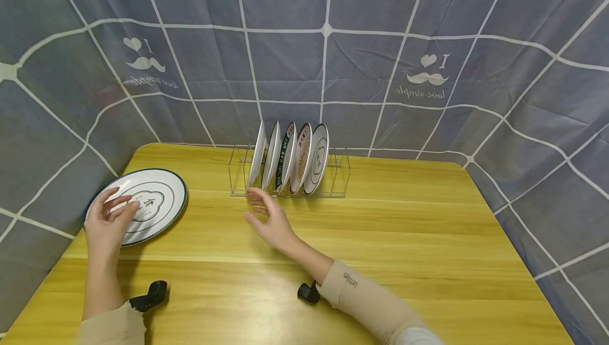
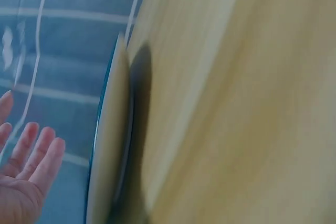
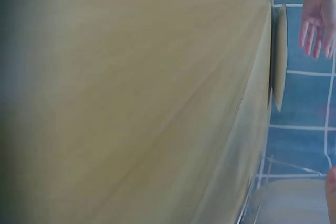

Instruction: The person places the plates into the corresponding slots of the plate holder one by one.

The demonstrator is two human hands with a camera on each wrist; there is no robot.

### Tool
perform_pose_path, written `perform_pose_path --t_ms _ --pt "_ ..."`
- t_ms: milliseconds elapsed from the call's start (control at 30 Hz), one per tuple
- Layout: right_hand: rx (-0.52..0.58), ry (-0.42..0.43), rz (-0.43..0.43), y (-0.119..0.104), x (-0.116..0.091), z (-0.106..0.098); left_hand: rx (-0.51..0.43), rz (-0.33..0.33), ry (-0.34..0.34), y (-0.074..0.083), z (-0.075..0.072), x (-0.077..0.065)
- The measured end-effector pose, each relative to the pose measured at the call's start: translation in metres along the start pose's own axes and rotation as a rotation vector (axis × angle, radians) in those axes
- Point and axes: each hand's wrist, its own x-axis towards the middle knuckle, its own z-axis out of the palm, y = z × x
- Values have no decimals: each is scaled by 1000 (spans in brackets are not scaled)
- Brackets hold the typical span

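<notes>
A large white plate with a green rim lies at the far left of the table. Over it hovers my left hand, its fingers loosely bent and holding nothing; the left wrist view shows a gap between those fingers and the plate. Several plates stand on edge in a wire rack at the back. My right hand is at the front left of the rack, fingers relaxed, fingertips close to the leftmost white plate. Only a sliver of that hand shows in the right wrist view.
Beside the leftmost plate stand a plate with a dark lettered band and one with an orange pattern. The wooden table meets a grey grid curtain behind. Black wrist mounts hang below both forearms.
</notes>
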Motion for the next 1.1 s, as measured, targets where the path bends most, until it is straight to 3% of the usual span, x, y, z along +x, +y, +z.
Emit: perform_pose_path --t_ms 133,267,367,433,600,700,800,933,1100 --pt "39 -47 91 11 11 13 18 -60 41 -9 -36 2" --pt "76 -57 185 33 22 26 75 -153 131 -5 -56 -5" --pt "118 -57 252 47 31 34 178 -205 179 0 -63 -10" --pt "159 -67 294 51 35 39 312 -222 173 -1 -67 -11" --pt "275 -100 391 53 42 52 490 -286 33 -8 -75 -3" --pt "327 -117 431 53 46 59 519 -301 -77 -14 -79 1" --pt "394 -124 473 53 48 64 383 -327 -167 -22 -84 3" --pt "467 -122 523 54 50 69 48 -412 -204 -29 -87 5" --pt "510 -129 565 57 49 72 -54 -430 -250 -30 -87 5"
